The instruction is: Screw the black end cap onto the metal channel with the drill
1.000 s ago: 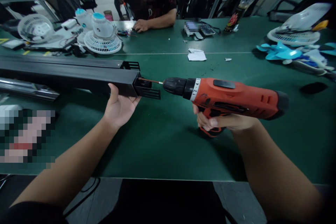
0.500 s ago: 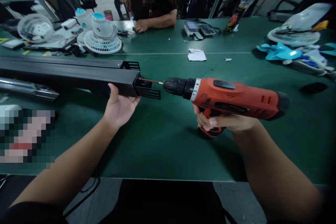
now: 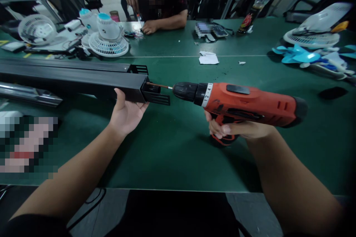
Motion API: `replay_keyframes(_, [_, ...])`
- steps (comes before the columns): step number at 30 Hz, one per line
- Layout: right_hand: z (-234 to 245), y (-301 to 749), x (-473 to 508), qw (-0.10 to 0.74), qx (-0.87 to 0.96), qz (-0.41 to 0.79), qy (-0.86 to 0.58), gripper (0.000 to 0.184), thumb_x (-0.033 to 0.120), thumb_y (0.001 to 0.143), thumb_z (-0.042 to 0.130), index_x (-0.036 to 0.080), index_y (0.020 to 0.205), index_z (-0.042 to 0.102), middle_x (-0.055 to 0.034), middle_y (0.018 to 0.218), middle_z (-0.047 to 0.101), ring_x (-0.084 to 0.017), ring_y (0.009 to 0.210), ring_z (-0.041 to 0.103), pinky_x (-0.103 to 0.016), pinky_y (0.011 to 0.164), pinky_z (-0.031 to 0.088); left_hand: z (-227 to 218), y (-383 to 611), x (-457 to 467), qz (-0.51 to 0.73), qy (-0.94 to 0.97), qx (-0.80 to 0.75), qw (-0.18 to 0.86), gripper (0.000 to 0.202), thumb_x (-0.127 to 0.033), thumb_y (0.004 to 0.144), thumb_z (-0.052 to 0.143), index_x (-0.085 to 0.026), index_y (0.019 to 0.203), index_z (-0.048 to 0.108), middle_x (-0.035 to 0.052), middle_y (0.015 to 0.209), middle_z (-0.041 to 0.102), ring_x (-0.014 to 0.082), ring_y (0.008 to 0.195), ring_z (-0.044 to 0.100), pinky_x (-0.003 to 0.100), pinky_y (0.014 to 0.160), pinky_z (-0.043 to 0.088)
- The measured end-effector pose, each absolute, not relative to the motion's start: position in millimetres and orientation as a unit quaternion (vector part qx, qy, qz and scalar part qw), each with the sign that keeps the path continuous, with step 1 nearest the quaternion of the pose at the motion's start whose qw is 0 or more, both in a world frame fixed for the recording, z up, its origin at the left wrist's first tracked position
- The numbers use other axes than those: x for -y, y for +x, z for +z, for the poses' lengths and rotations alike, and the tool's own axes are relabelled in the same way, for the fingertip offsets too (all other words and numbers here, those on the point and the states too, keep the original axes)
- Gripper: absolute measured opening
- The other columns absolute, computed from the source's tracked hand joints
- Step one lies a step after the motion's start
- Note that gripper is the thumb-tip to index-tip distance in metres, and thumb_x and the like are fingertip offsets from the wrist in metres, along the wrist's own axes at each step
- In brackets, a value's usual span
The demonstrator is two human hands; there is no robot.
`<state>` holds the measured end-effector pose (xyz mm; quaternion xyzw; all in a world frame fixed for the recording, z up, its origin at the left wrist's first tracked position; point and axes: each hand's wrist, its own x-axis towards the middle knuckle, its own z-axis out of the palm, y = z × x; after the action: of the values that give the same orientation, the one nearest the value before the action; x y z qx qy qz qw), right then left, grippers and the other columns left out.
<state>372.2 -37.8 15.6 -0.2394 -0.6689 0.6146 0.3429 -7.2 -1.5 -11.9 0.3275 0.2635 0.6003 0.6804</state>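
Head view: a red drill (image 3: 253, 103) is held nearly level at the end of a long black beam (image 3: 105, 82), over the tabletop (image 3: 172, 155).
The drill is gripped around its handle by the right hand (image 3: 232, 129); its thin bit (image 3: 160, 85) is pointed into the open beam end. There the beam is held by the left hand (image 3: 128, 116), thumb on the near side, fingers beneath. The drill is probably rather heavy, best taken by the handle. The beam seems stiff and smooth, so it may slip; it should be supported from below, away from the slotted tab (image 3: 160, 99), which looks easily bent.
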Motion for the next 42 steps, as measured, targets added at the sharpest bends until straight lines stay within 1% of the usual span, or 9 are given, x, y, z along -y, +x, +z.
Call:
replay_keyframes(3, [16.6,371.3,37.8,0.340,0.666,0.618,-0.242,0.037,0.045,0.096,0.100,0.024,0.123,0.086,0.0034,0.069,0.073,-0.019,0.058,0.073,-0.034,0.061,0.068,-13.0,-7.2,1.3,0.601,0.333,-0.268,0.675,0.069,-0.080,0.112,0.068,-0.038,0.167,0.072,0.0030,0.160,0.084,0.0301,0.172,0.061,0.042,0.135,0.058])
replay_keyframes(7, [20.5,368.5,38.8,0.344,0.666,0.613,-0.250,0.036,0.045,0.095,0.101,0.023,0.119,0.086,0.0010,0.074,0.078,-0.018,0.058,0.074,-0.032,0.060,0.067,-11.8,-4.8,2.9,0.609,0.339,-0.286,0.658,0.070,-0.080,0.112,0.069,-0.032,0.161,0.076,0.0066,0.162,0.082,0.0327,0.174,0.058,0.044,0.137,0.056])
replay_keyframes(13, [21.0,368.6,38.9,0.346,0.673,0.602,-0.253,0.035,0.046,0.095,0.100,0.025,0.119,0.086,-0.0004,0.076,0.079,-0.019,0.059,0.074,-0.034,0.059,0.068,-7.9,-2.2,4.3,0.608,0.338,-0.289,0.658,0.069,-0.077,0.110,0.074,-0.033,0.162,0.074,0.0064,0.157,0.085,0.0320,0.174,0.058,0.046,0.139,0.053])
replay_keyframes(17, [19.6,369.9,39.0,0.345,0.675,0.600,-0.256,0.036,0.048,0.094,0.101,0.026,0.119,0.086,-0.0007,0.077,0.079,-0.019,0.060,0.074,-0.033,0.059,0.067,-9.3,-4.0,3.5,0.605,0.339,-0.294,0.658,0.066,-0.077,0.112,0.071,-0.034,0.162,0.074,0.0055,0.160,0.083,0.0313,0.177,0.053,0.049,0.141,0.051])
replay_keyframes(26, [20.1,368.6,39.2,0.347,0.666,0.612,-0.247,0.038,0.048,0.094,0.101,0.023,0.119,0.086,-0.0002,0.075,0.080,-0.018,0.059,0.075,-0.033,0.061,0.069,-9.7,-5.1,3.3,0.602,0.336,-0.302,0.659,0.063,-0.077,0.113,0.067,-0.034,0.157,0.078,0.0044,0.156,0.085,0.0282,0.171,0.061,0.042,0.138,0.051])
replay_keyframes(31, [19.3,369.5,38.9,0.345,0.668,0.612,-0.245,0.036,0.045,0.096,0.101,0.023,0.121,0.086,0.0005,0.075,0.080,-0.018,0.060,0.076,-0.031,0.063,0.069,-11.6,-5.1,2.7,0.603,0.338,-0.291,0.661,0.073,-0.082,0.109,0.071,-0.035,0.165,0.072,0.0072,0.160,0.083,0.0316,0.174,0.057,0.043,0.138,0.052])
replay_keyframes(35, [18.8,368.9,38.7,0.349,0.664,0.618,-0.234,0.039,0.045,0.096,0.101,0.020,0.122,0.085,0.0009,0.073,0.079,-0.017,0.060,0.075,-0.031,0.064,0.069,-14.1,-6.4,1.3,0.603,0.343,-0.275,0.666,0.071,-0.082,0.112,0.067,-0.036,0.166,0.071,0.0051,0.161,0.083,0.0317,0.171,0.062,0.044,0.137,0.054])
replay_keyframes(39, [19.0,368.7,37.6,0.345,0.668,0.620,-0.223,0.040,0.044,0.097,0.100,0.020,0.125,0.085,0.0015,0.072,0.076,-0.018,0.059,0.075,-0.032,0.064,0.070,-15.4,-7.1,0.6,0.605,0.348,-0.265,0.665,0.078,-0.083,0.111,0.068,-0.034,0.170,0.068,0.0068,0.161,0.083,0.0333,0.172,0.061,0.044,0.137,0.054])
replay_keyframes(42, [18.3,369.7,37.5,0.340,0.666,0.626,-0.223,0.039,0.043,0.098,0.099,0.021,0.128,0.085,0.0022,0.072,0.076,-0.017,0.060,0.074,-0.031,0.065,0.070,-15.1,-7.5,0.5,0.604,0.343,-0.257,0.672,0.076,-0.080,0.112,0.069,-0.033,0.171,0.068,0.0062,0.160,0.083,0.0309,0.171,0.062,0.041,0.134,0.056])
